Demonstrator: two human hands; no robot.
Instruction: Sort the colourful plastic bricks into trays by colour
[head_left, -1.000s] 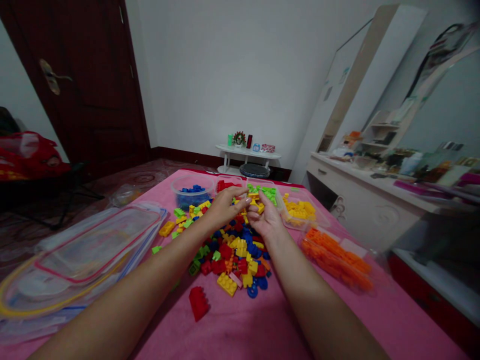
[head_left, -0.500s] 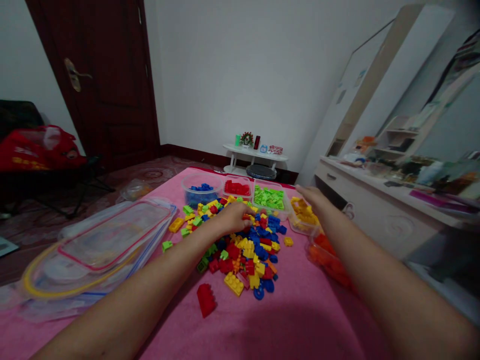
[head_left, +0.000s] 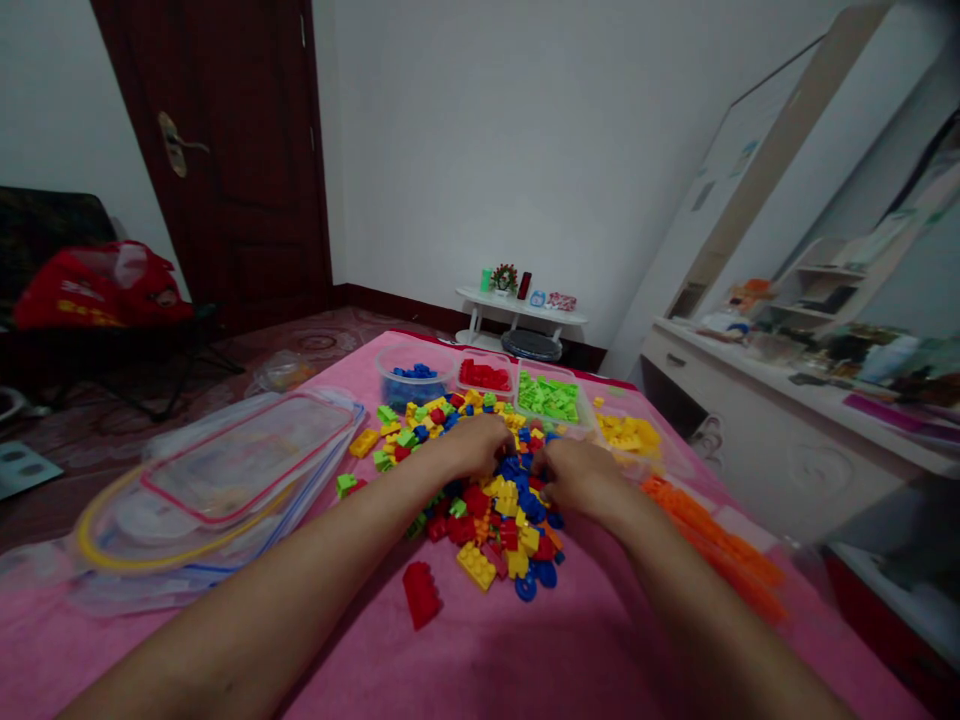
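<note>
A heap of mixed toy building bricks point(head_left: 507, 495), in yellow, red, blue and green, lies on the pink cloth in front of me. My left hand point(head_left: 480, 446) is in the upper middle of the heap, fingers curled downward; whatever they grip is hidden. At the heap's right edge, my right hand point(head_left: 579, 474) has its fingers bent in among blue and red bricks, their tips partly out of sight. Nearer to me, a red brick point(head_left: 421, 594) and a yellow brick point(head_left: 476, 566) lie at the front of the heap.
Behind the heap stand a round tub point(head_left: 381, 385) of blue bricks and boxes with red point(head_left: 484, 376), green point(head_left: 548, 398) and yellow bricks point(head_left: 628, 436). Orange bricks point(head_left: 712, 540) sit at my right. Stacked clear lids point(head_left: 247, 465) lie at the left.
My right hand has come from above the yellow box, leftward and down, to the heap's right edge. My left hand stays in the heap. The view has shifted slightly.
</note>
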